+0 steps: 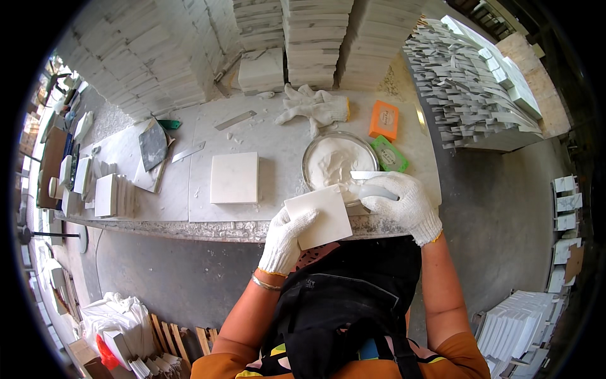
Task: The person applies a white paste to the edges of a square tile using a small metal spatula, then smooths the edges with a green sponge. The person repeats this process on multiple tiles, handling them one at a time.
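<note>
My gloved left hand (282, 239) is closed on the edge of a white square marble tile (322, 218), which it holds tilted at the front edge of the bench. My gloved right hand (407, 202) grips a scraper with a straight pale blade (368, 175) and a rounded grey handle (379, 191). The blade is over the near right side of a round metal bowl (341, 134) of white paste (334, 158). The tile's upper corner overlaps the bowl's near rim in view. Left of the bowl, a stack of square white tiles (234, 178) lies on the bench.
Beside the bowl are an orange box (384, 120) and a green box (389, 155). White gloves (312, 108), a flat metal blade (235, 120) and a grey slab (153, 145) lie on the bench (278, 145). Tall tile stacks (315, 44) stand behind; small tiles (106, 196) stand at left.
</note>
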Motion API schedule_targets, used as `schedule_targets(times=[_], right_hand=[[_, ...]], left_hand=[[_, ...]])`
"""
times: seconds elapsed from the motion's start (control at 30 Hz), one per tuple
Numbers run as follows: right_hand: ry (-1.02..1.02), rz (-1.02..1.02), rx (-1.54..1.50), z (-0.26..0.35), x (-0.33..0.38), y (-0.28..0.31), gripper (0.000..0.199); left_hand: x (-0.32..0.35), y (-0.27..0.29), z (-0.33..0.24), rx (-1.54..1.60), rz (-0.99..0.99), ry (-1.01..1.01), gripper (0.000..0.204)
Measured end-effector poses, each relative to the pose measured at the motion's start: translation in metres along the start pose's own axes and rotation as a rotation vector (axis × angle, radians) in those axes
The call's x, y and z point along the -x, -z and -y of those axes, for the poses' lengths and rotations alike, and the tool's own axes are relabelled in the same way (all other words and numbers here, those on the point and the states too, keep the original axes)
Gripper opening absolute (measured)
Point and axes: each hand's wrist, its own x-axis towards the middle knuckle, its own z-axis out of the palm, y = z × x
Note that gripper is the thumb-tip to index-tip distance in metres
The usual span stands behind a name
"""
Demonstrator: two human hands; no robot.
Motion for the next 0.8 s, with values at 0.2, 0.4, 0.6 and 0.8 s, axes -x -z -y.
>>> schedule_targets(times=[0.2, 0.4, 0.6, 0.8], right_hand=[[-0.007, 0.004, -0.003, 0.0, -0.001, 0.0, 0.027], [-0.206, 0.074, -0.327, 0.006, 0.001, 0.005, 0.029], [-0.307, -0.049, -0.62, -0.007, 0.005, 0.021, 0.039], [-0.24, -0.249, -0.479, -0.018, -0.03, 0.038, 0.045]], left_hand=[[-0.002, 0.003, 0.003, 0.01, 0.014, -0.011, 0.041], [0.0, 0.002, 0.0, -0.008, 0.005, -0.006, 0.042], [-0.004, 0.004, 0.004, -0.026, -0.012, 0.007, 0.039], [-0.001, 0.002, 0.002, 0.027, -0.002, 0.009, 0.04]])
